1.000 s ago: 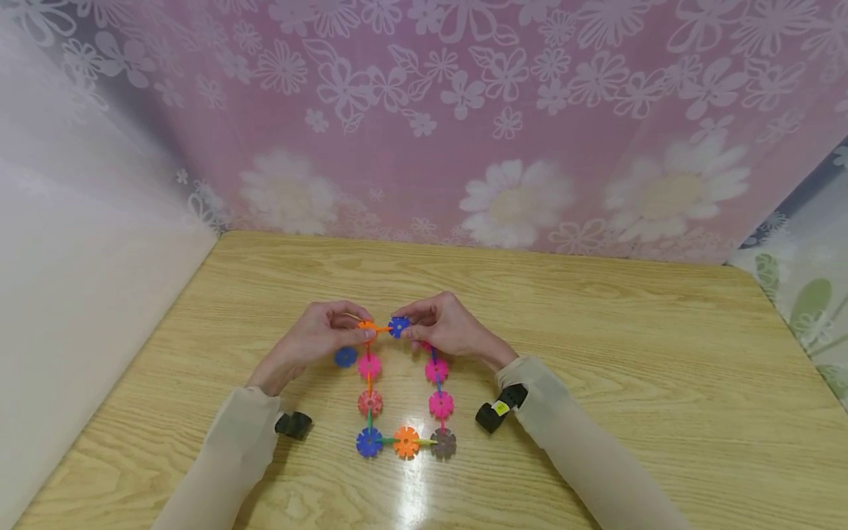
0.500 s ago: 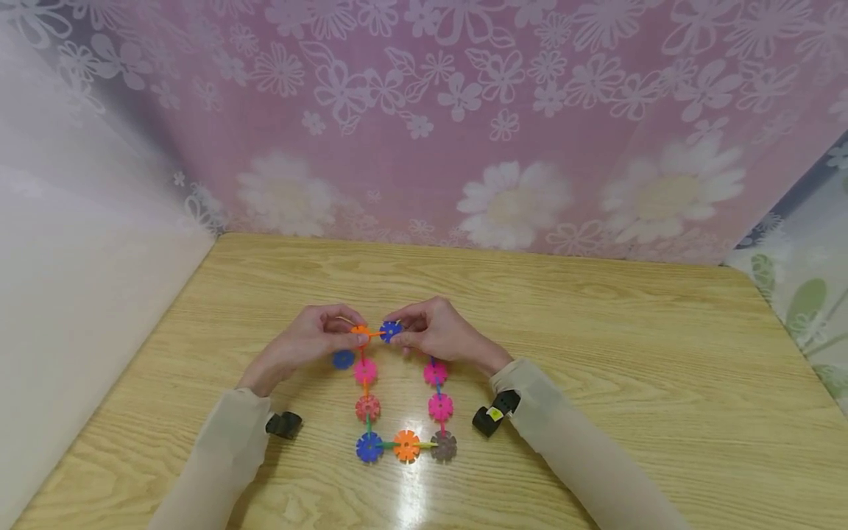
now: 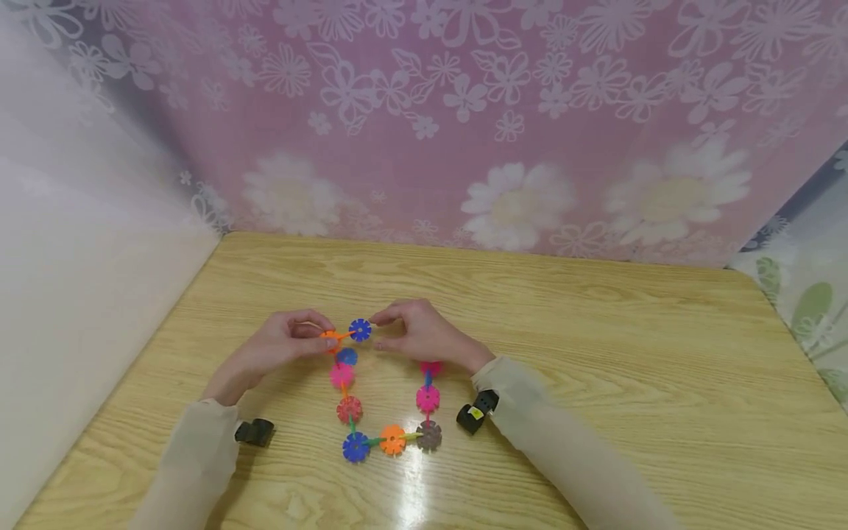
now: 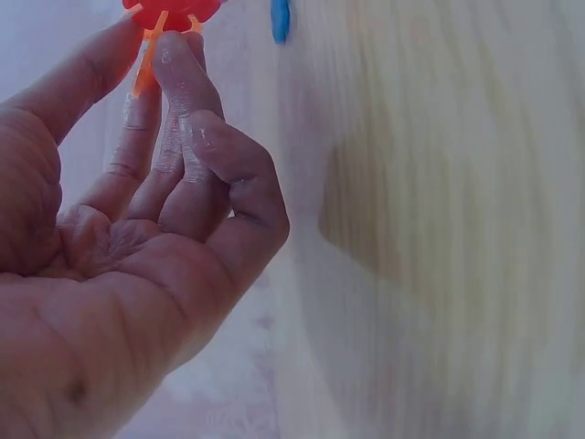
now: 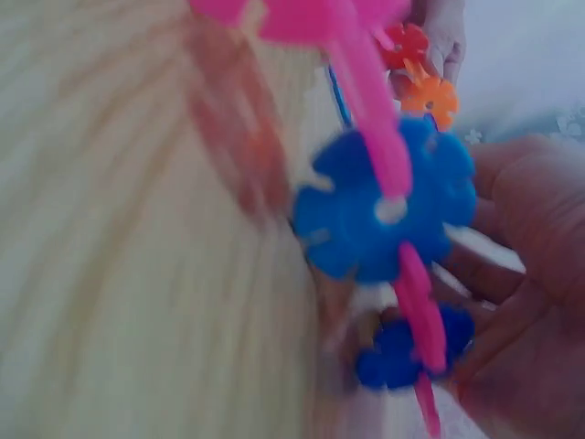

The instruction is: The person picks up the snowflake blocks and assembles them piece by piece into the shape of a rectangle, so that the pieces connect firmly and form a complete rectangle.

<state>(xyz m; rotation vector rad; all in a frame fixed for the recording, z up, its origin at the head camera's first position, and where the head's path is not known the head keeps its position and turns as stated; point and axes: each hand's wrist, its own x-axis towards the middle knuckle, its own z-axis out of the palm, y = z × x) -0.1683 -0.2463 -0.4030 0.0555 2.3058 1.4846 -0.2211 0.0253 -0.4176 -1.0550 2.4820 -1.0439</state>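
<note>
My left hand point(image 3: 268, 350) pinches an orange notched disc point(image 3: 330, 341) between thumb and fingers. Joined edge to edge with it by an orange disc is a dark blue disc point(image 3: 360, 330). My right hand point(image 3: 424, 333) is just to the right of that blue disc, thumb and fingers spread apart. From the orange disc a chain of linked discs runs down past a pink disc point(image 3: 342, 375) to a blue corner disc point(image 3: 356, 447), then across to a grey one point(image 3: 428, 436). In the right wrist view, a linked blue disc point(image 5: 388, 206) stands in front of the right palm.
A loose blue disc point(image 3: 347, 357) lies on the wooden table point(image 3: 596, 346) beside the chain's left side. Black wrist cameras point(image 3: 255, 432) hang at both sleeves. A pink flowered curtain point(image 3: 424, 147) stands behind the table.
My left hand has moved left with the orange disc and the dark blue disc joined to it. My right hand has let go of that blue disc. The chain's left side leans left.
</note>
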